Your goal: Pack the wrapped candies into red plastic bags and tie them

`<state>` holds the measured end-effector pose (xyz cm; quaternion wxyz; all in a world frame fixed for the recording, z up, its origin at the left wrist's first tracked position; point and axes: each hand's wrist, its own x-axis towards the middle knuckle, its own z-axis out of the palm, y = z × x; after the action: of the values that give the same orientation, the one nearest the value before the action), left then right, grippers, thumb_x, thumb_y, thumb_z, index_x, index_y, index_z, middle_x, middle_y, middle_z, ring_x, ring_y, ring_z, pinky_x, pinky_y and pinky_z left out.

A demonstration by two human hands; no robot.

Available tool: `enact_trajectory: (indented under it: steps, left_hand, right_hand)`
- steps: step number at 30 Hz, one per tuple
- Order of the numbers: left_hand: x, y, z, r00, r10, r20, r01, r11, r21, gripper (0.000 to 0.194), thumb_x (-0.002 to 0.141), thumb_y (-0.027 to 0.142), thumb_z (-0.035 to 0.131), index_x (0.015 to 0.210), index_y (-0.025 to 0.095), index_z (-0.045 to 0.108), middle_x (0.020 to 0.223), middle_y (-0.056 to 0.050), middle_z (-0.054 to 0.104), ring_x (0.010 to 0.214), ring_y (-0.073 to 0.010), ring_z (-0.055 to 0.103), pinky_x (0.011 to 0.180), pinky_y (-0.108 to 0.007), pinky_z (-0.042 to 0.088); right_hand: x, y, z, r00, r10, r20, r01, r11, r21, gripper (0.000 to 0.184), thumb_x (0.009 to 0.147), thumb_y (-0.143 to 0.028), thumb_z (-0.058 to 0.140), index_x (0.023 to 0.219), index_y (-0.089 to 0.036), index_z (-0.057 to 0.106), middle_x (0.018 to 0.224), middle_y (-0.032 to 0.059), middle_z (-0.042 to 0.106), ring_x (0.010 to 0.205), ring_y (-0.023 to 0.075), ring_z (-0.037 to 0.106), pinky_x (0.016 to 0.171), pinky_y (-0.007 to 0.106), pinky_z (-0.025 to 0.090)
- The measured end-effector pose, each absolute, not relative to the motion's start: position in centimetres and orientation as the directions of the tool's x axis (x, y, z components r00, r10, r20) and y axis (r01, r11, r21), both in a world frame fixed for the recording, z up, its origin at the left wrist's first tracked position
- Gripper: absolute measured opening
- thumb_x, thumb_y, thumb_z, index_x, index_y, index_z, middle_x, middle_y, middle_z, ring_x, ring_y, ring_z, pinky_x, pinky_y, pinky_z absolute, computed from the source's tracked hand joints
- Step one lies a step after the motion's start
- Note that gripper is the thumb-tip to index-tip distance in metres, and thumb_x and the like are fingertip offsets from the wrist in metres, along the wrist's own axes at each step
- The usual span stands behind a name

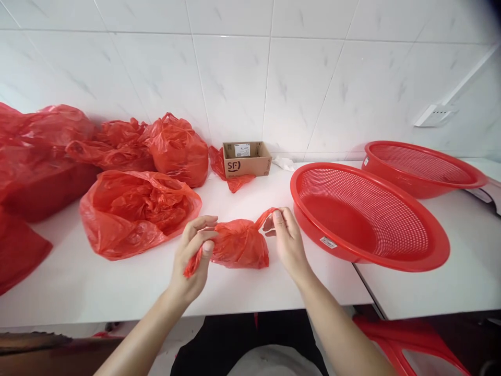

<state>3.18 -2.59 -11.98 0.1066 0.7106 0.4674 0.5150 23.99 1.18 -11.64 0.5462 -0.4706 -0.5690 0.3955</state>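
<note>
A small red plastic bag (pixel 240 245), with something bulky inside that I cannot make out, rests on the white table in front of me. One twisted handle of it runs through my left hand (pixel 195 256), whose thumb and fingers close around it at the bag's left side. At the upper right, my right hand (pixel 287 235) pinches the other handle between thumb and forefinger and pulls it out taut. Just left of my left hand lies a wide-open red plastic bag (pixel 97 224) full of crumpled red bags.
Two red perforated baskets (pixel 309 235) (pixel 399 180) stand on the right. A small cardboard box (pixel 250 167) sits by the tiled wall. Several filled red bags (pixel 178 151) crowd the left and back. A red stool (pixel 410 339) is below the table at right.
</note>
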Motion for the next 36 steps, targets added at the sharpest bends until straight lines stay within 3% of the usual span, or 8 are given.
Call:
enact_trajectory:
  steps: [2,6,11,17,20,25,31,36]
  left_hand:
    - [4.0,-2.0,-12.7,0.044,0.728,0.684,0.562,-0.584,0.586,0.022,0.098,0.032,0.039,0.095,0.023,0.059,0.123,-0.009,0.054,0.117,-0.0237,0.054,0.095,-0.042,0.048]
    - [5.0,-1.0,-13.4,0.061,0.724,0.687,0.650,-0.551,0.524,0.015,0.097,0.026,0.040,0.093,0.023,0.054,0.114,-0.008,0.059,0.098,-0.0192,0.061,0.077,-0.032,0.050]
    - [4.2,-0.8,-13.1,0.075,0.786,0.614,0.686,-0.488,0.540,0.015,0.097,0.024,0.039,0.087,0.023,0.050,0.079,-0.002,0.060,0.069,-0.0145,0.057,0.064,-0.026,0.045]
    - [2.4,-1.5,-13.5,0.012,0.871,0.491,0.731,-0.343,0.590,0.020,0.098,0.030,0.039,0.083,0.024,0.051,0.075,0.001,0.062,0.065,-0.0144,0.057,0.064,-0.026,0.043]
    - [2.8,-1.3,-13.4,-0.036,0.901,0.432,0.742,-0.265,0.615,0.026,0.099,0.036,0.036,0.083,0.023,0.053,0.079,0.000,0.062,0.069,-0.0153,0.058,0.068,-0.026,0.044]
    - [4.6,0.0,-12.7,-0.023,0.934,0.357,0.769,-0.211,0.603,0.035,0.100,0.043,0.030,0.094,0.024,0.059,0.104,-0.004,0.066,0.097,-0.0196,0.059,0.083,-0.030,0.042]
    - [5.6,0.9,-13.3,-0.001,0.993,0.117,0.859,-0.059,0.508,0.036,0.097,0.043,0.030,0.092,0.026,0.061,0.065,-0.001,0.062,0.055,-0.0203,0.053,0.058,-0.030,0.035]
    - [4.5,0.4,-13.0,0.076,0.997,-0.033,0.880,-0.051,0.473,0.040,0.098,0.045,0.025,0.081,0.027,0.056,0.055,0.003,0.054,0.053,-0.0177,0.051,0.056,-0.025,0.037]
  right_hand:
    - [22.5,0.8,-12.0,0.071,0.959,0.275,0.187,0.258,-0.948,0.030,0.100,-0.049,0.033,0.089,-0.025,0.047,0.083,0.0007,0.058,0.076,0.0163,0.057,0.072,0.029,0.047]
    - [20.5,0.3,-12.8,0.023,0.957,0.288,0.328,0.265,-0.907,0.028,0.101,-0.047,0.027,0.094,-0.026,0.045,0.080,-0.0003,0.057,0.067,0.0162,0.053,0.065,0.028,0.042]
    - [21.3,1.3,-13.3,-0.132,0.956,0.261,0.377,0.292,-0.879,0.028,0.101,-0.045,0.027,0.088,-0.026,0.043,0.061,-0.0042,0.043,0.051,0.0150,0.042,0.054,0.027,0.033]
    - [24.3,2.6,-13.3,-0.116,0.955,0.275,0.460,0.297,-0.837,0.027,0.101,-0.045,0.028,0.086,-0.026,0.040,0.056,-0.0058,0.027,0.047,0.0155,0.029,0.051,0.028,0.025]
    - [24.5,3.3,-13.5,-0.108,0.959,0.262,0.515,0.280,-0.810,0.029,0.101,-0.046,0.025,0.087,-0.026,0.040,0.055,-0.0058,0.030,0.048,0.0155,0.033,0.052,0.027,0.025]
    - [23.5,5.3,-13.8,-0.135,0.963,0.233,0.705,0.259,-0.660,0.030,0.102,-0.044,0.023,0.092,-0.026,0.045,0.057,-0.0046,0.043,0.051,0.0157,0.041,0.055,0.026,0.024]
    - [22.7,6.8,-14.8,-0.231,0.967,0.111,0.843,0.256,-0.473,0.028,0.102,-0.038,0.025,0.094,-0.026,0.049,0.062,-0.0033,0.052,0.054,0.0143,0.043,0.054,0.024,0.022]
    - [22.8,6.1,-15.6,-0.293,0.956,0.031,0.870,0.280,-0.406,0.028,0.102,-0.038,0.027,0.091,-0.026,0.050,0.064,-0.0032,0.059,0.055,0.0132,0.049,0.053,0.023,0.023]
